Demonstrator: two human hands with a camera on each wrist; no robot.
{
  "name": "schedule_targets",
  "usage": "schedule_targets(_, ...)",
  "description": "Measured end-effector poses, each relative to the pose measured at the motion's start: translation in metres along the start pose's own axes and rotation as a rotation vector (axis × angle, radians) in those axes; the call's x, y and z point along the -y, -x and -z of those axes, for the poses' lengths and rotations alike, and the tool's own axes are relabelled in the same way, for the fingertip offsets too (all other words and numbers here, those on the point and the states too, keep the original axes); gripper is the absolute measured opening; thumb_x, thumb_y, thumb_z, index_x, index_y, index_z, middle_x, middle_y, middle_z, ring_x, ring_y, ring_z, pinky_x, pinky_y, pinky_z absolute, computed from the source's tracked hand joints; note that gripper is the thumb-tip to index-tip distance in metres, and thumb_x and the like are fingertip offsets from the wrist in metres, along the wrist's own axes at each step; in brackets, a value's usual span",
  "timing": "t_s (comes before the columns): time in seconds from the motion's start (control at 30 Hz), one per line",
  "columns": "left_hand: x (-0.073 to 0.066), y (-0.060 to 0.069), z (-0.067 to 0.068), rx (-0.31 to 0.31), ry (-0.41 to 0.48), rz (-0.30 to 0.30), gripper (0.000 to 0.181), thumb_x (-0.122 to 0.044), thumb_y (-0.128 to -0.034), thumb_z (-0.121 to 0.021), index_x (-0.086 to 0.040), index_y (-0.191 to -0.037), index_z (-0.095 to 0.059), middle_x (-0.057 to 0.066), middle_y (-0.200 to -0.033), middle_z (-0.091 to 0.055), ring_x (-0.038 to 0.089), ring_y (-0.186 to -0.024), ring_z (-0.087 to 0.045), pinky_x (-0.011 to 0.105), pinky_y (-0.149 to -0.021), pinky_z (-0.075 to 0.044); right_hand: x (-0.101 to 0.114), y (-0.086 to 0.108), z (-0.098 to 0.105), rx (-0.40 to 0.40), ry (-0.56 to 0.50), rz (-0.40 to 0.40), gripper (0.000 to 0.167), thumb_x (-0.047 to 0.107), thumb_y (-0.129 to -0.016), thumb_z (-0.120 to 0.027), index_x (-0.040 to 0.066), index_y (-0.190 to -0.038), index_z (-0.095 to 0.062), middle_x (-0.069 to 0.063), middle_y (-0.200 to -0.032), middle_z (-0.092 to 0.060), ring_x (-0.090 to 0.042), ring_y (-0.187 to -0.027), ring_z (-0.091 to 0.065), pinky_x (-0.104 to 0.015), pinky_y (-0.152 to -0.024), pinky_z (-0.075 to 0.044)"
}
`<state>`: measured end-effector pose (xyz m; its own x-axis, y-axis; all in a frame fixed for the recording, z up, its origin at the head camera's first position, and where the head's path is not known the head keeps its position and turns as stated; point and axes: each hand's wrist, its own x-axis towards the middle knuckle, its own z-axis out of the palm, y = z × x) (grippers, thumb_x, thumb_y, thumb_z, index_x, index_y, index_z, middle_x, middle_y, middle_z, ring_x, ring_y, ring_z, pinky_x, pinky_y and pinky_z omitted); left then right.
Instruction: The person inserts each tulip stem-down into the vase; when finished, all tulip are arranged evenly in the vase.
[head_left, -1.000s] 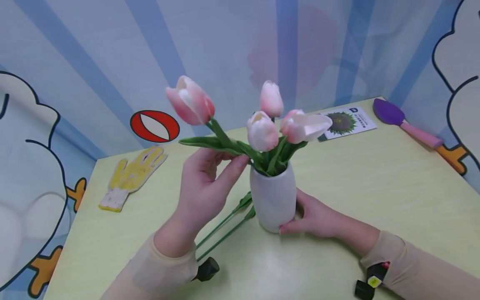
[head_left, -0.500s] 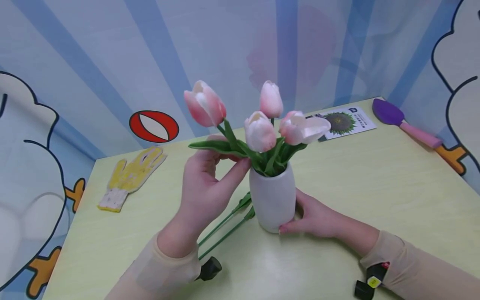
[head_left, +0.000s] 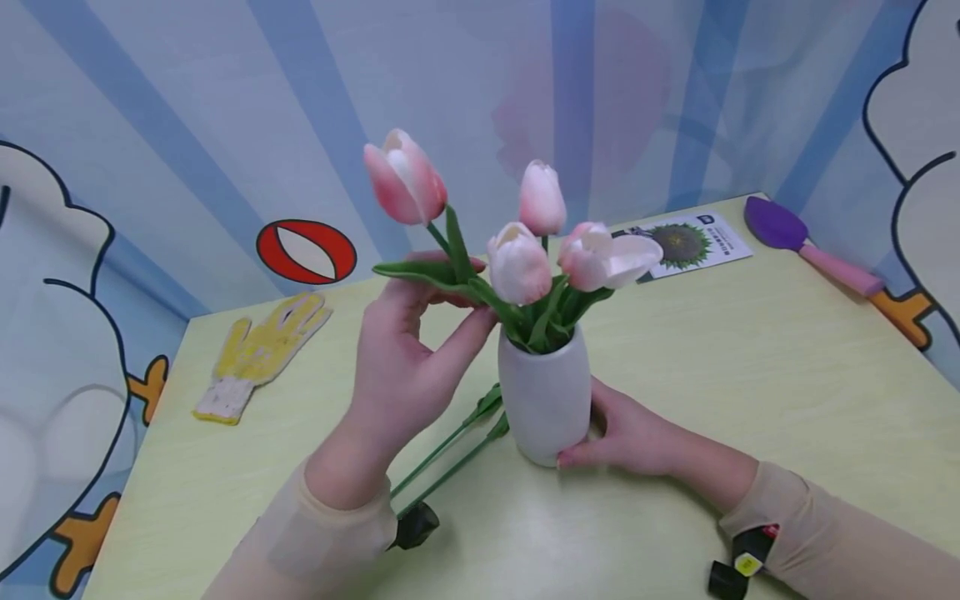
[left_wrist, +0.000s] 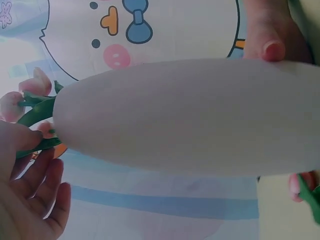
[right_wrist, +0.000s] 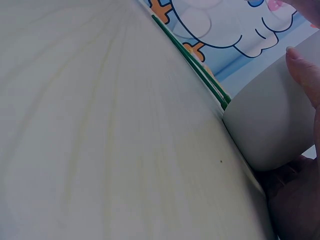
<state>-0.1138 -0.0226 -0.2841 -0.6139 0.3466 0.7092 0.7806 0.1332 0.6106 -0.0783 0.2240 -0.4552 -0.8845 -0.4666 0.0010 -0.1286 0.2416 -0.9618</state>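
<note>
Left hand (head_left: 408,358): grip closed to a pinch, thumb and fingers on the green lower part of the left tulip (head_left: 405,179), just left of the vase mouth. Bloom of this tulip upright with a slight tilt to the left, highest of the four; one leaf points left, over the hand. How far its stem reaches into the vase: cannot tell. Right hand (head_left: 630,429): grip curled round the low right side of the white vase (head_left: 545,400), thumb at the front near the base. Vase stands upright on the counter (head_left: 675,350), holding three pink-white tulips (head_left: 519,263), the right one with a petal spread wide. Two green stems (head_left: 450,471) lie on the counter to the left of the vase. Farther left, a yellow-and-white glove (head_left: 262,354); at far right, a printed card (head_left: 686,246) beside a purple-and-pink spatula (head_left: 817,258).
</note>
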Motion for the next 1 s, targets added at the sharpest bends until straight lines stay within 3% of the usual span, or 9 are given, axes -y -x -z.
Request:
schedule_targets(0.23, -0.0010, -0.0032, 0.0008, 0.111, -0.049, 0.035, 0.031, -0.002, -0.0891, -0.076, -0.001, -0.119, -0.065, 0.007, -0.107, -0.073, 0.014, -0.096, -0.069, 0.035, -0.091, -0.058, -0.0005, 0.0002, -0.0004, -0.010, 0.000, 0.010, 0.092, 0.024, -0.081, -0.090, 0.020, -0.155, -0.035, -0.006, -0.149, -0.051, -0.032, -0.137, -0.049, -0.060, -0.117, -0.033)
schedule_targets(0.37, 0.0010, -0.0009, -0.0013, 0.132, -0.039, 0.053, 0.032, -0.002, -0.0885, -0.076, -0.002, -0.118, -0.066, 0.006, -0.108, -0.073, 0.015, -0.097, -0.069, 0.034, -0.091, -0.058, 0.0001, -0.0002, -0.0012, -0.010, -0.009, 0.019, 0.092, 0.023, -0.081, -0.090, 0.019, -0.155, -0.036, -0.006, -0.149, -0.051, -0.032, -0.136, -0.049, -0.060, -0.117, -0.034)
schedule_targets(0.7, 0.0006, -0.0007, -0.0013, 0.095, -0.002, 0.043, 0.021, 0.000, -0.0921, -0.067, -0.002, -0.113, -0.068, 0.007, -0.099, -0.072, 0.016, -0.091, -0.068, 0.034, -0.089, -0.057, -0.0002, -0.0002, -0.0008, -0.007, -0.003, 0.013, 0.093, 0.024, -0.080, -0.090, 0.019, -0.155, -0.036, -0.006, -0.149, -0.052, -0.032, -0.136, -0.049, -0.060, -0.117, -0.034)
schedule_targets(1.0, 0.0039, -0.0016, -0.0045, 0.034, 0.021, -0.018, 0.012, 0.000, -0.0919, -0.068, -0.001, -0.103, -0.073, 0.008, -0.098, -0.072, 0.017, -0.093, -0.065, 0.033, -0.086, -0.058, 0.0004, 0.0004, -0.0010, -0.012, 0.000, 0.005, 0.093, 0.025, -0.080, -0.090, 0.019, -0.155, -0.036, -0.006, -0.149, -0.052, -0.032, -0.137, -0.049, -0.060, -0.118, -0.033)
